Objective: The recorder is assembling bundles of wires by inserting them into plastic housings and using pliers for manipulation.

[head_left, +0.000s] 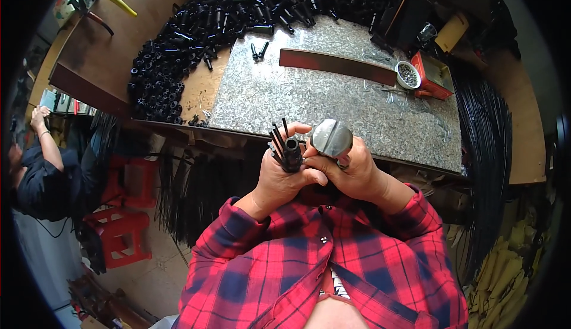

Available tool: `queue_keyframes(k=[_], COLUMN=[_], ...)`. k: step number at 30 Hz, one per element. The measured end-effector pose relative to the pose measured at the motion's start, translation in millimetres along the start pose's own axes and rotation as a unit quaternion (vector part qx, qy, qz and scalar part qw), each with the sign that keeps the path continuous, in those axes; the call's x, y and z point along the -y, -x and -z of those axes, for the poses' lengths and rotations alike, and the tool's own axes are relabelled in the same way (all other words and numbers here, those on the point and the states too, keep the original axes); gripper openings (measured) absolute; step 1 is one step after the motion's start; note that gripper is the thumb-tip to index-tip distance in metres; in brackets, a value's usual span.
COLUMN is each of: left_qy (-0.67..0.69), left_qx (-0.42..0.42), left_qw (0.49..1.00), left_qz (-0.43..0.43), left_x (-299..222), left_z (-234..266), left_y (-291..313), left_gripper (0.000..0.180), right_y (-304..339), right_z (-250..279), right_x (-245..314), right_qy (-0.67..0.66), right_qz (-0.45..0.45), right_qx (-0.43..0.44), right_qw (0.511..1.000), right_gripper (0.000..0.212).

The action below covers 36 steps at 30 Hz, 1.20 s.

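My left hand (279, 171) is closed round a black tubular piece (291, 146), its hollow end facing up. Several thin black rods (278, 134) stick up beside that piece, between it and my fingers. Close against it, my right hand (355, 165) grips a tool with a rounded, shiny metal head (332, 137), crossed by a dark line. The tool's lower part is hidden in my fingers. Both hands meet in front of my chest, just off the near edge of the speckled stone slab (357, 112). Fingertips of the two hands nearly touch beside the tube.
Black tubular parts (262, 8) lie heaped across the back and left. On the slab are a flat metal strip (336, 67) and a white bowl (408, 75) of small pins beside a red box (433, 76). Long black rods (488, 132) hang at right. Another person (50, 168) sits left near red stools (122, 234).
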<state>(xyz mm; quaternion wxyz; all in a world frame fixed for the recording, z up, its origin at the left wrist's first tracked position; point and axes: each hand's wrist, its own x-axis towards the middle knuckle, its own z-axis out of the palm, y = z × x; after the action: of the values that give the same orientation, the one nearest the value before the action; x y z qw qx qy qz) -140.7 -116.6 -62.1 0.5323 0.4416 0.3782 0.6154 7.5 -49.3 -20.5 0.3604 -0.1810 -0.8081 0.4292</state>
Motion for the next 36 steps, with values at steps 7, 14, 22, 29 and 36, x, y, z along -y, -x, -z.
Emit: queue_keyframes(k=[7, 14, 22, 29, 36], left_qy=[-0.061, -0.002, 0.052, 0.128, -0.004], left_qx=[0.018, 0.037, 0.06, 0.02, 0.04], left_qw=[0.998, 0.999, 0.996, 0.991, 0.999], left_qz=[-0.023, -0.024, -0.034, -0.034, 0.006], left_x=[0, 2, 4, -5, -1], left_z=[4, 10, 37, 58, 63], left_y=[-2, 0, 3, 10, 14], left_gripper=[0.086, 0.087, 0.104, 0.094, 0.075], right_y=[0, -3, -4, 16, 24], right_z=[-3, -7, 1, 30, 24], right_x=[-1, -5, 11, 16, 36], right_qy=[-0.018, 0.037, 0.042, 0.155, 0.399], right_qz=[-0.007, 0.066, -0.105, 0.008, 0.032], right_qx=[-0.009, 0.006, 0.076, 0.125, 0.143], right_qw=[1.0, 0.997, 0.991, 0.98, 0.905], right_gripper=[0.015, 0.022, 0.037, 0.065, 0.069])
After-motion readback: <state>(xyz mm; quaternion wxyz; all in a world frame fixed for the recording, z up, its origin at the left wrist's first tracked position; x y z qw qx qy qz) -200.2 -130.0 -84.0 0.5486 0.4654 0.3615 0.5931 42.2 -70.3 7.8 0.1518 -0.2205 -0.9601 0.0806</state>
